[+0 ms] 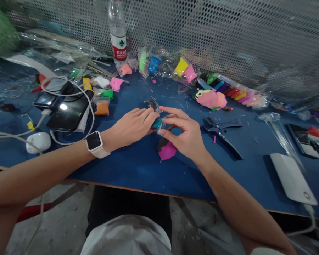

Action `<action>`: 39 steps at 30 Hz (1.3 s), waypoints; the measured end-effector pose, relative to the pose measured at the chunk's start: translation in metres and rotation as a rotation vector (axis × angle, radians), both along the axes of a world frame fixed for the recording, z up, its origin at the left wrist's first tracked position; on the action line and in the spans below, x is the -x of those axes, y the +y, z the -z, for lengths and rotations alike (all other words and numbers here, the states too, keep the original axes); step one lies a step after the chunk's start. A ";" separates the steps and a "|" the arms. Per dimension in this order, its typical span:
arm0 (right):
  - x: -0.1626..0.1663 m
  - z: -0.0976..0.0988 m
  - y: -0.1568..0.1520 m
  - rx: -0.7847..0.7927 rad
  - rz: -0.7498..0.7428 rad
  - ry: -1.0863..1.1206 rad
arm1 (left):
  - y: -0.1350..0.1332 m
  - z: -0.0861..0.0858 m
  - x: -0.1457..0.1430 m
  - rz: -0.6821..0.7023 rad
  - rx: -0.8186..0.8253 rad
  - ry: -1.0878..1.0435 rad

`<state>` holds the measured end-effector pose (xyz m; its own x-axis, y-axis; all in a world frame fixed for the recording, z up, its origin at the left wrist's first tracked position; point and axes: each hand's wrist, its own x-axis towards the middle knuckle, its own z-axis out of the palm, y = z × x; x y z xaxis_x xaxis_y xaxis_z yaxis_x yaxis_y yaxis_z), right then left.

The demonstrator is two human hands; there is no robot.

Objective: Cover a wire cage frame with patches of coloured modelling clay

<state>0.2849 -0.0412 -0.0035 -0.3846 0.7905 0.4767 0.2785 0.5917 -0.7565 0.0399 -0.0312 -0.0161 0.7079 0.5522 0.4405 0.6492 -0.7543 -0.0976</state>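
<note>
Both hands meet over the middle of the blue table around a small clear bag of teal modelling clay (156, 123). My left hand (134, 125), with a white watch on its wrist, has its fingers closed on the bag's left side. Thumb and fingers of my right hand (187, 132) pinch its right edge. Just beyond the fingertips lies a clear packet with something dark in it (152, 104). A lump of magenta and dark clay (167, 150) rests on the table below my right hand, partly covered by it.
Pliers (223, 136) and a pink clay figure (211, 99) lie to the right, near a white power bank (292, 179). A water bottle (118, 35) stands at the back by the mesh panel. Phones (70, 111) with cables lie left. Several clay packets line the back.
</note>
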 end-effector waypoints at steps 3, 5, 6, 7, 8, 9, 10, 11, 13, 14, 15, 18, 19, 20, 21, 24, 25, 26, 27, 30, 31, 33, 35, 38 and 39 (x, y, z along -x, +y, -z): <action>0.001 -0.001 -0.002 -0.019 0.005 -0.046 | -0.002 0.003 -0.003 0.026 0.028 -0.007; 0.002 0.000 -0.003 -0.051 0.014 -0.071 | -0.004 0.005 -0.005 0.053 0.032 -0.015; 0.003 0.001 -0.003 -0.069 0.017 -0.085 | -0.005 0.005 -0.006 0.064 0.031 -0.016; 0.003 0.002 -0.003 -0.089 0.018 -0.099 | -0.006 0.005 -0.007 0.073 0.030 -0.016; 0.004 0.003 -0.003 -0.111 0.018 -0.113 | -0.006 0.005 -0.008 0.078 0.030 -0.013; 0.004 0.003 -0.003 -0.134 0.015 -0.129 | -0.006 0.005 -0.008 0.081 0.031 -0.008; 0.003 0.003 -0.002 -0.155 0.012 -0.147 | -0.006 0.004 -0.008 0.079 0.034 0.000; 0.002 0.003 -0.002 -0.172 0.006 -0.172 | -0.005 0.004 -0.008 0.077 0.035 0.008; -0.001 0.000 0.001 -0.189 -0.003 -0.228 | -0.001 0.002 -0.006 0.073 0.040 0.020; -0.004 -0.002 0.003 -0.192 0.000 -0.251 | 0.002 0.001 -0.004 0.068 0.045 0.016; -0.008 -0.003 0.005 -0.193 0.014 -0.263 | 0.005 0.001 -0.002 0.059 0.053 0.003; -0.019 -0.006 0.014 -0.173 0.131 -0.194 | 0.014 0.002 0.006 0.023 0.094 -0.081; -0.022 -0.006 0.016 -0.152 0.176 -0.137 | 0.017 0.004 0.008 0.014 0.112 -0.116; -0.024 -0.006 0.019 -0.123 0.210 -0.074 | 0.018 0.005 0.010 0.005 0.131 -0.147; -0.025 -0.006 0.020 -0.087 0.226 -0.015 | 0.019 0.006 0.012 -0.003 0.147 -0.172; -0.023 -0.005 0.020 0.006 0.175 0.086 | 0.019 0.008 0.013 -0.006 0.152 -0.201; -0.021 -0.005 0.019 0.028 0.144 0.094 | 0.018 0.009 0.012 0.001 0.144 -0.198; -0.018 -0.004 0.017 0.048 0.113 0.097 | 0.017 0.008 0.012 0.011 0.132 -0.193; -0.016 -0.004 0.015 0.066 0.086 0.095 | 0.016 0.008 0.011 0.021 0.120 -0.187; -0.010 -0.001 0.010 0.117 0.030 0.059 | 0.014 0.006 0.008 0.049 0.086 -0.171; -0.009 0.000 0.009 0.118 0.024 0.044 | 0.014 0.006 0.008 0.057 0.079 -0.167; -0.007 0.002 0.007 0.070 0.042 0.023 | 0.013 0.006 0.007 0.067 0.082 -0.161; -0.007 0.002 0.006 -0.014 0.075 0.005 | 0.012 0.006 0.007 0.069 0.102 -0.159; -0.008 0.001 0.005 -0.109 0.072 -0.052 | 0.011 0.007 0.007 0.078 0.132 -0.157; -0.009 0.001 0.005 -0.125 0.054 -0.073 | 0.011 0.008 0.006 0.081 0.137 -0.158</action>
